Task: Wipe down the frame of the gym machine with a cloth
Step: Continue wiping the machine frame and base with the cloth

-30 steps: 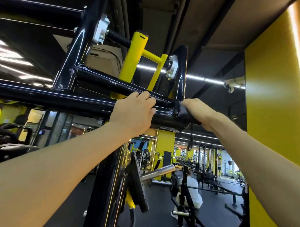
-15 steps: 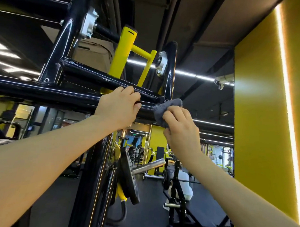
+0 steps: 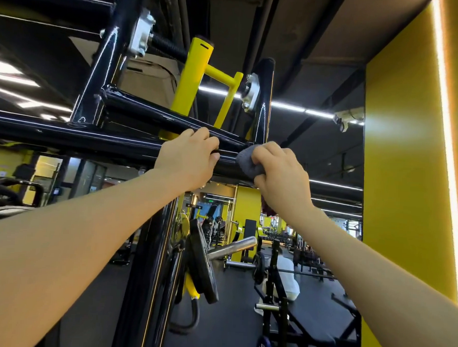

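A glossy black horizontal bar of the machine frame (image 3: 81,142) crosses overhead from the left. My left hand (image 3: 189,159) grips this bar, fingers curled over its top. Just to its right, my right hand (image 3: 280,172) holds a bunched grey cloth (image 3: 246,161) against the bar, close to the joint with a black upright post (image 3: 263,96). A yellow lever (image 3: 195,78) rises behind the bars.
A black weight plate (image 3: 201,260) sits on a steel peg (image 3: 233,247) below my hands. A yellow wall (image 3: 404,179) stands close on the right. A bench rack (image 3: 278,292) and other gym machines fill the floor behind.
My right hand came off the bar's end and back toward me with the grey cloth, which now sits against the bar beside my left hand. The left hand kept its grip.
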A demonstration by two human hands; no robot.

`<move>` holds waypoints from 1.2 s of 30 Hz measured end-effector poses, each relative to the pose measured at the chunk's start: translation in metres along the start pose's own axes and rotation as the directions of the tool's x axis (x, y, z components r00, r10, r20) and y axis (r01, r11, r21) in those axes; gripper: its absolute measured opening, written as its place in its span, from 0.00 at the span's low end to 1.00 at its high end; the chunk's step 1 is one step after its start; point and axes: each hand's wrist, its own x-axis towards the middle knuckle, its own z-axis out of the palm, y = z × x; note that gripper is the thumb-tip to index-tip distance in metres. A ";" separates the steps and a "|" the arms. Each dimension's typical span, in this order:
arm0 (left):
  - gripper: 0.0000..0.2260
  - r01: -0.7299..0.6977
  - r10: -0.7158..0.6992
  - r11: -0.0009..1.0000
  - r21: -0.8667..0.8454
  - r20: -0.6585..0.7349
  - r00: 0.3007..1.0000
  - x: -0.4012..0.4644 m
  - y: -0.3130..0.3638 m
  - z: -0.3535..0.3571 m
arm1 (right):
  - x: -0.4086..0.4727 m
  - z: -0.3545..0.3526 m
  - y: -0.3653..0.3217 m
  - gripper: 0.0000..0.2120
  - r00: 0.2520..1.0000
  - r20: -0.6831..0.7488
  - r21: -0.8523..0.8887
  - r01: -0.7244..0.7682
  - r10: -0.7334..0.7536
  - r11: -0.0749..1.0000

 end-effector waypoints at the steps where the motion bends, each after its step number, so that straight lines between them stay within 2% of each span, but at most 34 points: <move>1: 0.14 0.001 -0.001 1.000 0.001 0.001 1.000 0.000 0.000 0.000 | 0.008 -0.001 0.003 0.08 0.999 0.010 0.040 -0.053 0.053 0.998; 4: 0.13 0.001 -0.001 1.000 0.004 0.001 1.000 0.001 0.000 0.000 | 0.007 0.006 0.004 0.09 0.994 -0.065 0.077 -0.082 0.087 0.994; 8: 0.14 0.014 -0.014 1.000 -0.004 0.057 0.998 0.000 0.003 -0.003 | -0.022 0.016 -0.003 0.15 0.993 -0.094 -0.021 0.066 -0.068 0.998; 10: 0.17 0.024 -0.025 1.000 0.008 0.131 0.991 -0.004 0.004 -0.008 | -0.033 0.014 -0.003 0.15 0.991 0.009 -0.097 0.135 -0.135 0.986; 12: 0.24 0.032 -0.032 0.999 0.000 0.232 0.972 -0.012 0.005 -0.014 | -0.050 0.015 0.003 0.12 0.980 0.196 -0.117 0.068 -0.044 0.991; 13: 0.27 0.037 -0.032 0.999 -0.013 0.272 0.962 -0.016 0.006 -0.016 | -0.058 0.016 0.009 0.11 0.971 0.239 -0.117 -0.001 0.030 0.993; 16: 0.31 0.013 -0.009 1.000 -0.009 0.298 0.954 -0.024 0.005 -0.021 | -0.065 0.003 0.017 0.11 0.988 0.126 -0.081 -0.085 0.095 0.993; 18: 0.31 -0.007 0.000 1.000 0.025 0.288 0.957 -0.024 0.005 -0.025 | -0.053 -0.008 0.013 0.13 0.995 -0.051 -0.053 -0.091 0.088 0.994; 20: 0.31 -0.012 -0.006 0.998 0.063 0.282 0.959 -0.025 0.008 -0.029 | -0.039 -0.016 0.002 0.15 0.991 -0.128 -0.061 -0.046 0.037 0.997; 22: 0.32 -0.014 -0.015 0.995 0.096 0.290 0.957 -0.025 0.013 -0.031 | -0.029 -0.017 -0.007 0.19 0.999 -0.036 -0.133 0.017 -0.022 0.991; 24: 0.32 -0.021 -0.018 0.993 0.120 0.316 0.949 -0.026 0.016 -0.031 | -0.024 -0.011 -0.006 0.22 0.994 0.106 -0.188 0.020 0.000 0.982; 29: 0.35 -0.028 -0.019 0.994 0.107 0.419 0.908 -0.026 0.012 -0.038 | -0.022 -0.012 0.002 0.24 0.985 0.173 -0.245 0.059 -0.016 0.968; 31: 0.32 -0.020 -0.012 0.997 0.070 0.423 0.906 -0.030 0.013 -0.043 | -0.026 -0.014 0.005 0.21 0.977 0.204 -0.216 -0.010 0.055 0.976; 33: 0.26 0.001 0.002 1.000 -0.008 0.383 0.924 -0.035 0.018 -0.048 | -0.031 -0.019 0.011 0.16 0.968 0.181 -0.131 -0.154 0.176 0.979; 35: 0.21 0.122 -0.046 0.974 -0.191 0.358 0.932 -0.038 0.028 -0.055 | -0.033 -0.027 0.014 0.13 0.964 0.127 0.025 -0.240 0.235 0.970; 36: 0.18 0.228 -0.093 0.914 -0.334 0.374 0.923 -0.038 0.036 -0.059 | -0.031 -0.031 0.014 0.14 0.973 0.086 0.103 -0.224 0.216 0.969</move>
